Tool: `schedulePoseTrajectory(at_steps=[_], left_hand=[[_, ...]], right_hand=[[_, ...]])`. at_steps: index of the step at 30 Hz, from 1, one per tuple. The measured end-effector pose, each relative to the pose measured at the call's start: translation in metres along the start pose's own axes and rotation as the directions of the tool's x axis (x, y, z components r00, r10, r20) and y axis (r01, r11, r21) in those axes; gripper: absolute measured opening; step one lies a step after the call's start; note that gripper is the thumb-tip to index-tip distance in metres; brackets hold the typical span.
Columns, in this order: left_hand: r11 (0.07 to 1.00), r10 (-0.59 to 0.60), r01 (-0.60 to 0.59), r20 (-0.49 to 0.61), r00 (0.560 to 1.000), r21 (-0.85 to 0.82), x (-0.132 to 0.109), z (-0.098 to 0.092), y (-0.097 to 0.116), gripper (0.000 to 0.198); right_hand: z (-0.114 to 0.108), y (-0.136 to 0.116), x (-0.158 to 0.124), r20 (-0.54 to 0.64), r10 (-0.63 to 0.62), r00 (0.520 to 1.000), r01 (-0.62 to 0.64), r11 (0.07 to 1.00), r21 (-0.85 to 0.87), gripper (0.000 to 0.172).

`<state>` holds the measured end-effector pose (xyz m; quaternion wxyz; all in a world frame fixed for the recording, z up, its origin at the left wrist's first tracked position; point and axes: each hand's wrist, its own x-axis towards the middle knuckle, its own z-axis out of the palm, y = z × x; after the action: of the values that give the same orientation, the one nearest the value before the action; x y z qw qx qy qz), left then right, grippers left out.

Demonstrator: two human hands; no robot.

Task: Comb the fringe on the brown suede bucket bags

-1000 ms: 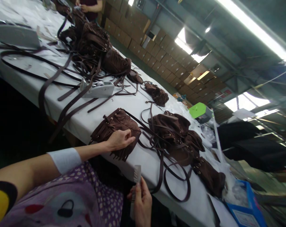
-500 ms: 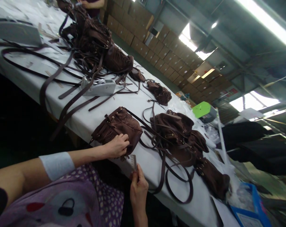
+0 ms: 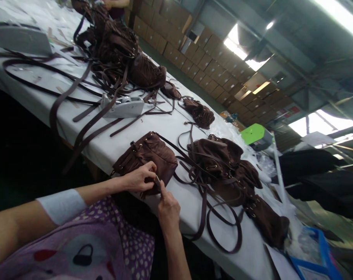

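Note:
A dark brown fringed handbag (image 3: 161, 157) with metal eyelets lies on its side at the table's near edge. My left hand (image 3: 143, 177) is closed in a pinch at the bag's lower front, on what looks like its fringe. Between the fingers of my right hand (image 3: 169, 208) is a slim, flat comb (image 3: 158, 181), its end up against the bag beside my left fingertips. My fingers hide part of the comb and of the fringe.
More brown bags (image 3: 214, 155) with long straps lie to the right, and a bag heap (image 3: 115, 46) to the far left. A grey tape dispenser (image 3: 126, 107) stands on the white-covered table (image 3: 91, 142). A blue bin (image 3: 325, 249) is at lower right. Another person's arm (image 3: 116, 4) shows at the back.
My right hand has moved up with the comb, from below the bag to its front. My left hand has shifted slightly left and its fingers now pinch near the comb.

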<state>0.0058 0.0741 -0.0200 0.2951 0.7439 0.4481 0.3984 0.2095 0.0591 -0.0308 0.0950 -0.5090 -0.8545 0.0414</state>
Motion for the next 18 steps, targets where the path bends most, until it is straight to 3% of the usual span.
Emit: schedulePoseTrajectory(at_steps=[4, 9, 12, 15, 16, 18], left_hand=[[0.986, -0.164, 0.164, -0.059, 0.985, -0.001, 0.018, -0.001, -0.005, 0.018], [0.930, -0.251, 0.214, 0.091, 0.964, 0.300, 0.035, 0.003, -0.007, 0.036], [0.870, -0.287, 0.210, 0.112, 0.951, 0.447, 0.034, 0.005, -0.003, 0.038], [0.832, -0.288, 0.209, 0.078, 0.954, 0.514, 0.032, 0.010, -0.001, 0.037], [0.826, -0.287, 0.213, 0.064, 0.956, 0.521, 0.033, 0.013, 0.000, 0.037], [0.816, -0.292, 0.235, 0.025, 0.956, 0.529, 0.036, 0.019, 0.000, 0.038]], right_hand=[[0.000, 0.005, -0.006, 0.014, -0.046, 0.999, 0.043, 0.986, 0.160, 0.057], [0.009, 0.008, -0.015, 0.001, -0.062, 0.998, 0.054, 0.883, 0.467, 0.053], [0.024, -0.007, -0.040, 0.113, -0.149, 0.982, 0.081, 0.884, 0.461, 0.054], [0.043, -0.031, -0.078, 0.279, -0.273, 0.921, 0.157, 0.914, 0.375, 0.059], [0.049, -0.038, -0.088, 0.298, -0.286, 0.911, 0.162, 0.912, 0.378, 0.060], [0.052, -0.043, -0.098, 0.250, -0.252, 0.935, 0.120, 0.888, 0.444, 0.059]])
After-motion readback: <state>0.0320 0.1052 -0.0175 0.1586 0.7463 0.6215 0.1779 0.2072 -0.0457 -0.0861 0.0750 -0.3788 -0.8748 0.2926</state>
